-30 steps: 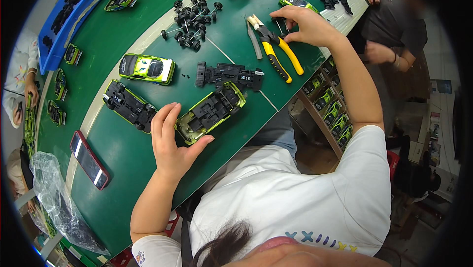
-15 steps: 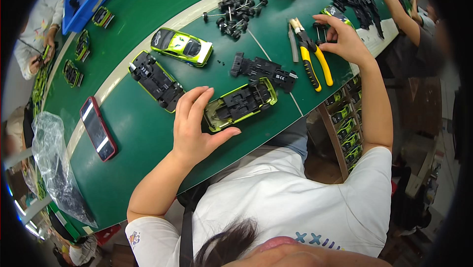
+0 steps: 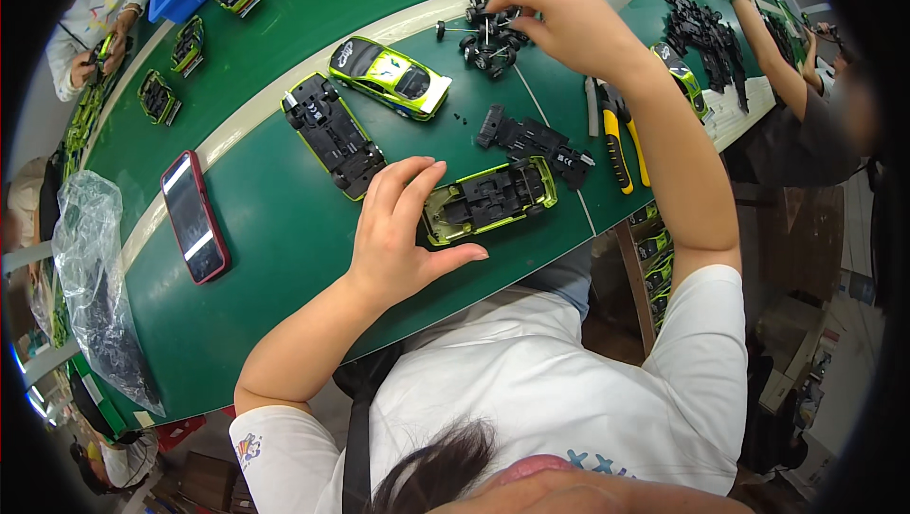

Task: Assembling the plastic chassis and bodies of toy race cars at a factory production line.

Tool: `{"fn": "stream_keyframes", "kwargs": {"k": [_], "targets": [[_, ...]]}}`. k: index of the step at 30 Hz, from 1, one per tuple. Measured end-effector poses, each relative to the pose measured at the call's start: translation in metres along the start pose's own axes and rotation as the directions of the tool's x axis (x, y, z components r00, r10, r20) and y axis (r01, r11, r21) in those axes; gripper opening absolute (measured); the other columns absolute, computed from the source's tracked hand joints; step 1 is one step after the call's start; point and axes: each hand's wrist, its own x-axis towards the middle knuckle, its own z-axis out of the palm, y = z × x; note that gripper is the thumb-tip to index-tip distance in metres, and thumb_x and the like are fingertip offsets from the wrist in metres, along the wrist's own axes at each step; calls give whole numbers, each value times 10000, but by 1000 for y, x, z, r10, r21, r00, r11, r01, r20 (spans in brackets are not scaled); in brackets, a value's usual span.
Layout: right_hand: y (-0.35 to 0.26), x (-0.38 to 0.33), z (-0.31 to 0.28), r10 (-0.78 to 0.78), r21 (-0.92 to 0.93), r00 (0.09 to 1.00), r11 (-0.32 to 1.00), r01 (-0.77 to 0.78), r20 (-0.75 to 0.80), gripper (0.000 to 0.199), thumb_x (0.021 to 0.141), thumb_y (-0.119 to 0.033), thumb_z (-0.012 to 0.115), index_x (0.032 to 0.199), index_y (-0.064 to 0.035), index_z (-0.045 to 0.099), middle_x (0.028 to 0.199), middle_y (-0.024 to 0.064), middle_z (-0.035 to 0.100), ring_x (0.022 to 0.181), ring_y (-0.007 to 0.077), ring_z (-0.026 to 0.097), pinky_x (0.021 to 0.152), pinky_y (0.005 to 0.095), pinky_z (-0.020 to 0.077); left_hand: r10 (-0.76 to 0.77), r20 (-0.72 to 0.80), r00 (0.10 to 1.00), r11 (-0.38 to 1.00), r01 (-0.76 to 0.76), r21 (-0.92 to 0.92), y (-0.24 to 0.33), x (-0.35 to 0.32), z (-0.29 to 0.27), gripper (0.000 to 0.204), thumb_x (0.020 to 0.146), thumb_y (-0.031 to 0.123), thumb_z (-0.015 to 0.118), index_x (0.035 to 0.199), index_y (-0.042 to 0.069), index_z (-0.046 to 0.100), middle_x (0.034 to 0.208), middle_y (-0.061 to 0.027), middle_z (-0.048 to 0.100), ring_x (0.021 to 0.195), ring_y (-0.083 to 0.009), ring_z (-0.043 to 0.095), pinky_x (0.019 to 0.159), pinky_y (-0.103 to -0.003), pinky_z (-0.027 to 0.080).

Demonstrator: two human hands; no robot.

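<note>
My left hand (image 3: 391,234) is open at the near-left end of an upturned lime-green toy car body (image 3: 493,199) with a black interior. Its thumb and fingers spread around that end; whether they touch it is unclear. Over a pile of black toy wheels on metal axles (image 3: 488,51) reaches my right hand (image 3: 583,26), thumb and fingers apart among the wheels. A loose black chassis (image 3: 533,146) lies just beyond the car body, with tiny dark screws (image 3: 462,119) nearby. Another car (image 3: 332,130) rests underside up, beside an upright green car (image 3: 391,80).
Yellow-and-black pliers (image 3: 618,144) lie partly under my right forearm. Black chassis parts (image 3: 706,40) are heaped at the far right by another green car (image 3: 678,78). A red-cased phone (image 3: 194,215) and clear plastic bag (image 3: 90,277) lie left. Co-workers' hands work at both far sides.
My right hand has moved left and away from me, from beside the pliers to the wheel pile. The left hand stays spread by the car body. The whole view has shifted slightly.
</note>
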Motion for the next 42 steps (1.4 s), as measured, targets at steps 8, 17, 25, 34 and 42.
{"fn": "stream_keyframes", "kwargs": {"k": [8, 17, 25, 34, 42], "targets": [[14, 32, -5, 212, -58, 976, 976, -210, 47, 191, 837, -76, 631, 1022, -66, 680, 927, 105, 674, 840, 248, 651, 759, 353, 519, -7, -8, 1000, 999, 6, -37, -1, 1, 0, 821, 590, 392, 875, 1222, -4, 531, 1199, -151, 520, 1091, -346, 521, 933, -445, 440], [31, 0, 17, 413, -62, 907, 911, -409, 84, 186, 814, -148, 688, 957, -30, 673, 859, 115, 698, 807, 266, 668, 724, 371, 512, -5, 11, 1000, 1000, 5, -22, -3, 0, 3, 808, 599, 376, 874, 1222, -3, 530, 1200, -156, 520, 1089, -352, 524, 926, -449, 445], [21, -5, 26, 573, 14, 812, 818, -575, -108, 233, 776, -208, 731, 932, -42, 683, 808, 97, 707, 780, 239, 680, 713, 354, 524, -3, 1, 1000, 1000, 3, -12, 0, -3, 1, 826, 590, 374, 879, 1230, -13, 528, 1195, -164, 522, 1080, -354, 527, 921, -449, 448], [-64, -39, -19, 219, 377, 967, 913, -156, -129, 180, 786, -45, 722, 964, -43, 696, 822, 68, 684, 717, 172, 650, 655, 273, 519, -70, 47, 996, 997, 72, -37, -1, 0, 2, 1019, 506, 367, 894, 1336, -7, 437, 1200, -173, 521, 1088, -357, 523, 952, -445, 428], [-104, -41, 21, -234, 443, 972, 875, 196, 34, 188, 698, -53, 739, 859, -78, 643, 774, 62, 613, 770, 247, 591, 655, 374, 497, -135, 106, 985, 989, 140, -40, -2, 0, 5, 1185, 517, 202, 899, 1466, -15, 223, 1170, -167, 554, 1095, -350, 527, 952, -446, 418]]}}
